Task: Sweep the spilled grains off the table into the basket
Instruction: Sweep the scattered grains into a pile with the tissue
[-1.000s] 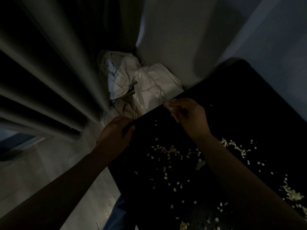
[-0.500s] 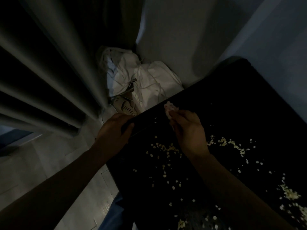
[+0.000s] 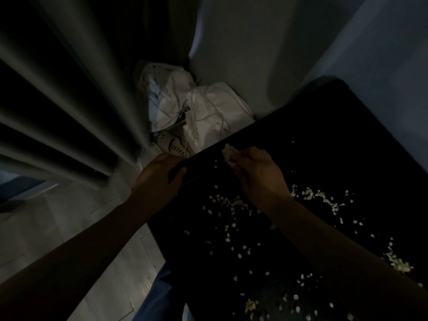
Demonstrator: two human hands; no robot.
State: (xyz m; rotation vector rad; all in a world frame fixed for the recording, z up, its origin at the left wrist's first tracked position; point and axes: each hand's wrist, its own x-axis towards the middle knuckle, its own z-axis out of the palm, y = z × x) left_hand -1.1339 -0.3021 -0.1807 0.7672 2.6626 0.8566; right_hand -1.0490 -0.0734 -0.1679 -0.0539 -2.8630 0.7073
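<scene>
Very dim, murky, wide-angle warp.

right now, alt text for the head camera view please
In dim light, a right hand pinches a pale clump near the far edge of a black table strewn with grains, while the left hand grips a dark object at that edge. White cloth lies on the floor beyond.
</scene>
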